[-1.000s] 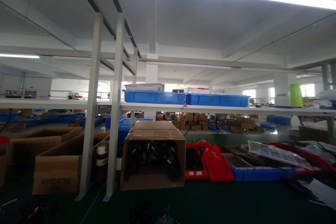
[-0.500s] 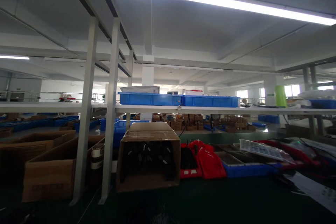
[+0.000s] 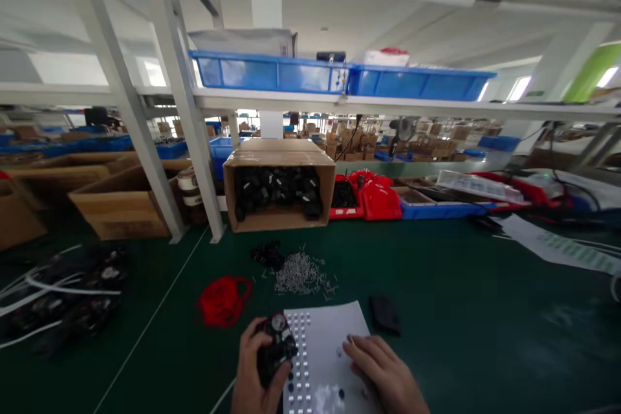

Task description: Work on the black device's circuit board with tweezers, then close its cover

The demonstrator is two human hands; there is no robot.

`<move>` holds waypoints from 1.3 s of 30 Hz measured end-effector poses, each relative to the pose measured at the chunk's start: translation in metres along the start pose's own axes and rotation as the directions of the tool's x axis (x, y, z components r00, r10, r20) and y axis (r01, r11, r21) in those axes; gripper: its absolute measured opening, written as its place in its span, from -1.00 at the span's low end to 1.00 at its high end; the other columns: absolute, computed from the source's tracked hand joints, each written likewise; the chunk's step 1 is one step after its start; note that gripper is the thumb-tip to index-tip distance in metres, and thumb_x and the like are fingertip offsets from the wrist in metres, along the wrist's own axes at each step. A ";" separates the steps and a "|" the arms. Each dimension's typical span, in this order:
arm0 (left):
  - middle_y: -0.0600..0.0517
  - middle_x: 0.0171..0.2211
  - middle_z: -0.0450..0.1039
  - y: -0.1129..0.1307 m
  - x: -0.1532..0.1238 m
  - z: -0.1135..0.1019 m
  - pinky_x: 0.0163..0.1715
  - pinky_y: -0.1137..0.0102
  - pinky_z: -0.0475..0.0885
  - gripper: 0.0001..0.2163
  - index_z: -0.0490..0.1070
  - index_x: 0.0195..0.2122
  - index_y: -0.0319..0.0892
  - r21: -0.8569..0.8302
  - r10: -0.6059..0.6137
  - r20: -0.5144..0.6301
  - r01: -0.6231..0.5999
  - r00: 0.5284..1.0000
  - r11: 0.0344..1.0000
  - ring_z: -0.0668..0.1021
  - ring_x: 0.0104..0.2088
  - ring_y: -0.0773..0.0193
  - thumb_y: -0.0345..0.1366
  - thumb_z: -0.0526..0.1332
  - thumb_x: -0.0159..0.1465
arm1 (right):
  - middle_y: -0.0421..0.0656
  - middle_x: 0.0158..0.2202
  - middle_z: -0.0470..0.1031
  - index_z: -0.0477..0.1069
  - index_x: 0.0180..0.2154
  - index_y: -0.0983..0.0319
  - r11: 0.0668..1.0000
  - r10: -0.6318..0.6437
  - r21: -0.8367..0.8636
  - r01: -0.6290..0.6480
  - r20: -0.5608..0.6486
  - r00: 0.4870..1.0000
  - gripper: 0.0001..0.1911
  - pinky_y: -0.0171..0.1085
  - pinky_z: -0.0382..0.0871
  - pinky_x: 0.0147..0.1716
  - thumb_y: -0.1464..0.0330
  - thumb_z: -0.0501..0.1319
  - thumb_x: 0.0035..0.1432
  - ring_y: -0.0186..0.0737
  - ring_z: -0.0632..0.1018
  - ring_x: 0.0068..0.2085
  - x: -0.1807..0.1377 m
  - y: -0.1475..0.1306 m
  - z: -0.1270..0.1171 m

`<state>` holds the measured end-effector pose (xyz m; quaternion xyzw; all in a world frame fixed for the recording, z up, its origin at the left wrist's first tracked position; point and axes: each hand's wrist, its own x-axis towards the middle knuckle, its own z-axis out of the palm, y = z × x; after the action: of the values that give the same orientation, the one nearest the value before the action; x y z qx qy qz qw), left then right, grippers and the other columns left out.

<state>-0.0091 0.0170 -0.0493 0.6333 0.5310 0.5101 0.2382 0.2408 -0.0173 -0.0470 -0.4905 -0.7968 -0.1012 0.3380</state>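
My left hand (image 3: 255, 369) is closed round a small black device (image 3: 277, 343) with a round silver part and components on its face. It holds the device over the left edge of a white sheet (image 3: 330, 323), which carries rows of small silver pieces (image 3: 303, 362). On the right side of the sheet, my right hand (image 3: 381, 369) has its thumb and fingers pressed together; whatever is between the fingertips is too small to name. A few tiny dark pieces (image 3: 341, 393) lie by it. A black cover-like part (image 3: 385, 315) rests on the green table to the sheet's right.
Beyond the sheet lie a pile of small metal pins (image 3: 299, 273), black bits (image 3: 268, 253) and a red tangle (image 3: 224, 301). A carton (image 3: 279, 223) of black parts faces me, beside red bins (image 3: 381, 200). Black assemblies with white cables (image 3: 63, 297) are at left.
The view has tilted down from the ceiling and shelf to the tabletop. Both hands, the white sheet and the black device have come into view.
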 end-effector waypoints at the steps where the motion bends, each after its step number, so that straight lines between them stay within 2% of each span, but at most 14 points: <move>1: -0.19 0.08 0.25 -0.006 0.000 0.001 -0.04 0.04 0.42 -0.79 0.28 -0.16 -0.12 0.009 0.028 0.023 -0.028 0.999 1.000 0.43 0.05 -0.09 -0.17 0.17 0.23 | -0.09 -0.14 0.56 0.39 0.02 0.12 0.999 -0.041 0.006 0.041 0.026 0.999 -0.68 -0.25 0.53 -0.26 0.41 -0.02 0.33 -0.11 0.57 -0.17 -0.001 0.002 -0.001; 8: -0.20 0.09 0.18 -0.014 -0.001 -0.001 0.06 -0.05 0.31 -0.65 0.16 0.01 -0.11 0.025 0.085 0.077 -0.087 0.993 0.996 0.35 0.11 -0.06 -0.17 0.17 0.24 | 0.03 -0.16 0.53 0.38 -0.01 0.29 0.990 -0.141 0.025 0.139 0.189 0.972 -0.62 -0.15 0.51 -0.21 0.46 -0.15 0.35 -0.09 0.53 -0.19 0.008 -0.005 -0.007; 11: -0.20 0.09 0.22 -0.005 0.002 0.000 0.09 -0.05 0.29 -0.47 0.06 0.13 -0.10 -0.061 -0.077 0.113 0.084 0.991 0.995 0.36 0.10 -0.06 -0.11 0.22 0.19 | 0.10 -0.15 0.51 0.40 -0.09 0.35 0.987 -0.149 -0.023 0.160 0.248 0.957 -0.63 -0.08 0.51 -0.27 0.50 -0.14 0.32 -0.02 0.52 -0.22 0.006 -0.011 0.000; 13: -0.18 0.09 0.25 0.000 0.005 0.001 0.09 -0.02 0.29 -0.34 -0.04 0.20 -0.09 -0.158 -0.228 0.159 0.253 0.960 0.955 0.39 0.09 -0.04 -0.09 0.26 0.15 | 0.11 -0.11 0.49 0.41 -0.13 0.34 0.991 -0.103 -0.047 0.124 0.320 0.942 -0.68 -0.03 0.51 -0.32 0.50 -0.11 0.31 0.04 0.50 -0.22 0.004 -0.017 0.001; 17: -0.16 0.02 0.37 0.005 0.013 -0.003 0.07 0.09 0.34 -0.36 0.11 0.10 -0.16 -0.294 -0.366 0.206 0.414 0.907 0.861 0.47 0.00 -0.01 -0.08 0.31 0.05 | 0.01 -0.09 0.50 0.40 -0.11 0.24 0.989 0.040 0.118 -0.094 0.396 0.917 -0.73 -0.04 0.47 -0.29 0.40 -0.04 0.32 0.03 0.49 -0.21 0.008 -0.023 -0.010; 19: -0.14 -0.07 0.43 0.008 0.017 -0.010 -0.01 0.16 0.39 -0.43 0.20 0.02 -0.19 -0.331 -0.366 0.240 0.431 0.899 0.840 0.50 -0.07 0.00 -0.05 0.29 0.04 | -0.07 -0.16 0.51 0.42 -0.13 0.19 0.906 0.218 0.294 -0.305 0.295 0.930 -0.73 -0.13 0.43 -0.22 0.31 -0.02 0.34 -0.06 0.49 -0.20 0.011 -0.021 -0.015; 20: -0.11 -0.12 0.45 0.011 0.019 -0.015 -0.06 0.20 0.41 -0.46 0.24 -0.01 -0.20 -0.339 -0.335 0.287 0.423 0.897 0.840 0.51 -0.11 0.02 -0.03 0.27 0.05 | -0.10 -0.22 0.51 0.44 -0.17 0.19 0.825 0.348 0.384 -0.414 0.233 0.908 -0.73 -0.20 0.41 -0.23 0.26 0.00 0.33 -0.11 0.48 -0.22 0.013 -0.019 -0.015; 21: -0.09 -0.15 0.46 0.015 0.022 -0.019 -0.12 0.25 0.42 -0.50 0.29 -0.04 -0.19 -0.331 -0.282 0.354 0.401 0.892 0.854 0.51 -0.15 0.04 -0.04 0.26 0.05 | -0.13 -0.31 0.50 0.46 -0.23 0.19 0.711 0.491 0.483 -0.511 0.180 0.853 -0.72 -0.26 0.39 -0.27 0.21 0.03 0.31 -0.16 0.47 -0.27 0.016 -0.017 -0.013; 23: -0.03 -0.18 0.44 0.025 0.029 -0.027 -0.25 0.34 0.41 -0.60 0.37 -0.12 -0.15 -0.269 -0.151 0.502 0.320 0.851 0.909 0.50 -0.23 0.12 -0.11 0.27 0.03 | -0.20 -0.48 0.43 0.44 -0.34 0.20 0.437 0.715 0.657 -0.614 0.160 0.681 -0.71 -0.33 0.33 -0.42 0.13 0.14 0.23 -0.25 0.42 -0.43 0.024 -0.013 -0.004; 24: 0.00 -0.16 0.42 0.031 0.034 -0.030 -0.30 0.37 0.40 -0.63 0.40 -0.15 -0.13 -0.219 -0.102 0.573 0.272 0.813 0.937 0.49 -0.27 0.15 -0.17 0.29 0.00 | -0.24 -0.54 0.39 0.42 -0.37 0.20 0.313 0.773 0.716 -0.624 0.189 0.605 -0.71 -0.35 0.29 -0.49 0.11 0.19 0.18 -0.29 0.38 -0.50 0.029 -0.012 0.002; 26: 0.02 -0.06 0.38 0.040 0.045 -0.032 -0.31 0.38 0.39 -0.63 0.43 -0.19 -0.08 -0.117 -0.065 0.679 0.194 0.731 0.974 0.49 -0.26 0.17 -0.26 0.35 -0.07 | -0.27 -0.59 0.38 0.36 -0.38 0.21 0.162 0.809 0.778 -0.607 0.247 0.533 -0.69 -0.36 0.27 -0.55 0.09 0.28 0.09 -0.32 0.36 -0.56 0.041 -0.013 0.017; 29: -0.01 0.13 0.29 0.045 0.059 -0.029 -0.10 0.25 0.40 -0.57 0.46 -0.17 -0.05 -0.026 -0.072 0.774 0.144 0.629 0.989 0.45 -0.02 0.01 -0.28 0.42 -0.13 | -0.18 -0.52 0.50 0.34 -0.36 0.23 0.094 0.795 0.789 -0.607 0.307 0.523 -0.62 -0.31 0.38 -0.51 0.05 0.31 0.03 -0.26 0.46 -0.53 0.056 -0.016 0.038; 32: -0.09 0.19 0.26 0.042 0.067 -0.025 0.09 0.10 0.27 -0.56 0.48 -0.19 -0.09 0.009 -0.080 0.815 0.125 0.574 0.992 0.33 0.16 -0.09 -0.26 0.45 -0.15 | -0.08 -0.46 0.56 0.35 -0.35 0.26 0.058 0.787 0.778 -0.625 0.350 0.509 -0.58 -0.26 0.46 -0.46 0.04 0.32 0.00 -0.18 0.55 -0.47 0.062 -0.020 0.051; 39: -0.11 0.21 0.23 0.033 0.065 -0.019 0.00 0.19 0.34 -0.67 0.49 -0.27 -0.13 0.018 -0.075 0.825 0.107 0.560 0.994 0.43 0.08 -0.06 -0.24 0.43 -0.09 | -0.08 -0.52 0.56 0.38 -0.37 0.29 0.106 0.819 0.703 -0.703 0.340 0.463 -0.54 -0.27 0.48 -0.49 0.01 0.33 -0.04 -0.18 0.57 -0.51 0.061 -0.021 0.061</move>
<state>-0.0172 0.0614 0.0113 0.7656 0.3818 0.1516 0.4950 0.1787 0.0457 -0.0507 -0.6212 -0.3585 0.4065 0.5660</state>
